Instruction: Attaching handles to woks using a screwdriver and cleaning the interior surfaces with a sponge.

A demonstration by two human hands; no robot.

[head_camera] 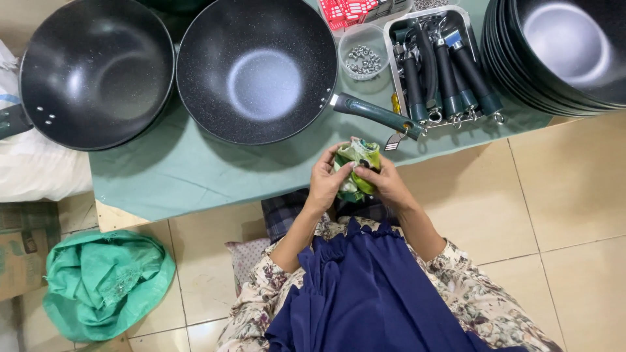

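Both hands meet just off the worktop's near edge: the left hand [324, 181] and the right hand [385, 180] are closed around a crumpled green cloth wad [357, 163], held in the air, not resting on anything. One wok [256, 68] already has its dark green handle [378, 114] fitted, while loose handles wait in the metal tray [393, 65] beside a tub of screws [364, 52], with stacked pans [561, 52] at the far right corner, so plenty looks left. The worktop [195, 169] wears a pale green cover over beige floor tiles [574, 215], a green sack [104, 280] slumped below.
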